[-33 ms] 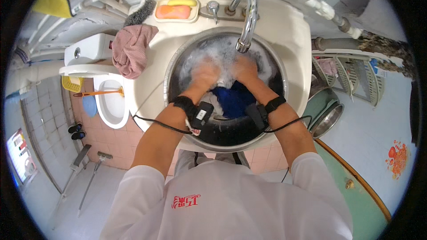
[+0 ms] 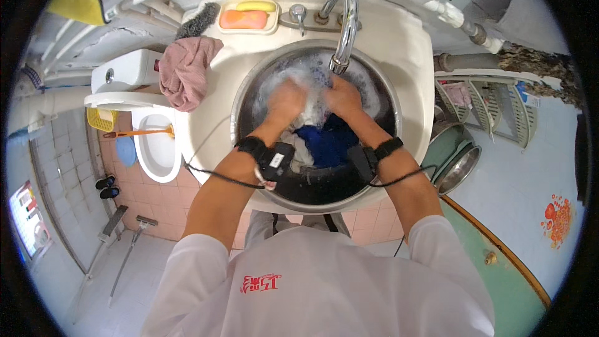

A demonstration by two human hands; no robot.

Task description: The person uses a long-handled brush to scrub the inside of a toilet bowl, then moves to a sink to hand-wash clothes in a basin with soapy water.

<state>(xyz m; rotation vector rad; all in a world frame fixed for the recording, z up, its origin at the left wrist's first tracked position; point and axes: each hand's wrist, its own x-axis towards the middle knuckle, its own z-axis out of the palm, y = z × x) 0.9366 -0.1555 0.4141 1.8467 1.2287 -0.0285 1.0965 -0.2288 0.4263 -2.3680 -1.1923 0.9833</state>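
Observation:
A round metal basin point(image 2: 399, 122) of soapy water sits in the cream washbasin point(image 2: 209, 125). In its foam, my left hand point(image 2: 287, 98) and my right hand point(image 2: 343, 97) work side by side, closed round wet cloth. Both are somewhat blurred, and their fingertips are hidden by foam and cloth. Dark blue cloth point(image 2: 327, 145) bunches below my right wrist. White cloth point(image 2: 301, 151) lies beside it and runs up between my hands. Above the far rim curves a chrome tap point(image 2: 350, 25), its spout close to my right hand.
A soap dish point(image 2: 271, 27) with orange and yellow soap bars stands at the back, beside a grey scrubber point(image 2: 198, 20). A pink towel point(image 2: 182, 75) hangs over the left edge. Left is a toilet point(image 2: 156, 150); right are stacked basins point(image 2: 458, 168) and a rack point(image 2: 490, 109).
My hands have shifted slightly in the foam, closer together. More white cloth shows between them and beside the blue cloth.

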